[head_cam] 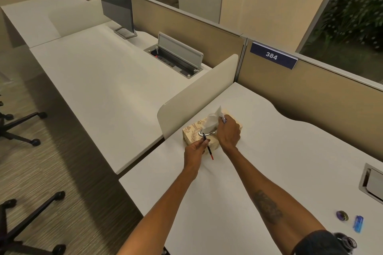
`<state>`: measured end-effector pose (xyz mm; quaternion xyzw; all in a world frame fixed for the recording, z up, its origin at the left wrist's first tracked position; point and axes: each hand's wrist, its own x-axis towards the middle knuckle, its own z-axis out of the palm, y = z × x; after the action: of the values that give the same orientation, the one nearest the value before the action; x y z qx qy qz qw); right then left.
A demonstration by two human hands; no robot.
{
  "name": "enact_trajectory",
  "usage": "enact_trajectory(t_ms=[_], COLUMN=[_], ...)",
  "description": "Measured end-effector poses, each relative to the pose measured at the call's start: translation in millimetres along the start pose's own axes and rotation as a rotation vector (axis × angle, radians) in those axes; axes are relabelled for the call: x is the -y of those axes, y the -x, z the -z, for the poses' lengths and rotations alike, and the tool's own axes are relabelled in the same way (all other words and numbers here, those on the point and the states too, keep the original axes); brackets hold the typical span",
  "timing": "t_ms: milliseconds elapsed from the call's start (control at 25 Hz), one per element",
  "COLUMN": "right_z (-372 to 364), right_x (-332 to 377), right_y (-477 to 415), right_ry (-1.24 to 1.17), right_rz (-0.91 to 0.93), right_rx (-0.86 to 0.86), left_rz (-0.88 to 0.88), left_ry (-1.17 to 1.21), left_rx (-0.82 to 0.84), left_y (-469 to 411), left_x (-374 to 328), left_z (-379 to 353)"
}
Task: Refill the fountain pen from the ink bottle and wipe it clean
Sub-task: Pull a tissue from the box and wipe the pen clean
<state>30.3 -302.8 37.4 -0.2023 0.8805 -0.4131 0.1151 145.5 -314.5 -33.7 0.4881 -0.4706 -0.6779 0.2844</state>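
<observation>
My left hand [196, 148] grips a thin dark fountain pen part [207, 147] with a red end, held slanted in front of a patterned tissue box [191, 134] on the white desk [279, 151]. My right hand [228, 132] rests over the box and pinches a white tissue [213, 120] that stands up out of its slot; a small bluish piece shows at its fingertips. Near the desk's front right corner the open ink bottle [347, 243] stands partly hidden behind my right sleeve. Its round cap [342, 215] lies apart on the desk.
A small blue object [358, 223] lies beside the bottle cap. A desk cable hatch [371, 182] sits at the right edge. A low white divider [196, 95] separates this desk from the neighbouring one, which carries a monitor [116, 4]. Office chair bases [24, 223] stand on the floor at left.
</observation>
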Motion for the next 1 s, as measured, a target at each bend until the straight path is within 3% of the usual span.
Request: enact_trajectory(t_ms=[640,1000], right_z=[30,65], right_x=[17,41], right_y=[13,2], right_ry=[-0.068,-0.251], right_rz=[0.122,0.073], right_rx=[-0.039,-0.209], left_rz=[-0.015,-0.022], left_ry=[-0.059,-0.037], left_rx=[0.023,0.047], left_y=[10,11], left_x=[-12,-12], left_z=[1,2])
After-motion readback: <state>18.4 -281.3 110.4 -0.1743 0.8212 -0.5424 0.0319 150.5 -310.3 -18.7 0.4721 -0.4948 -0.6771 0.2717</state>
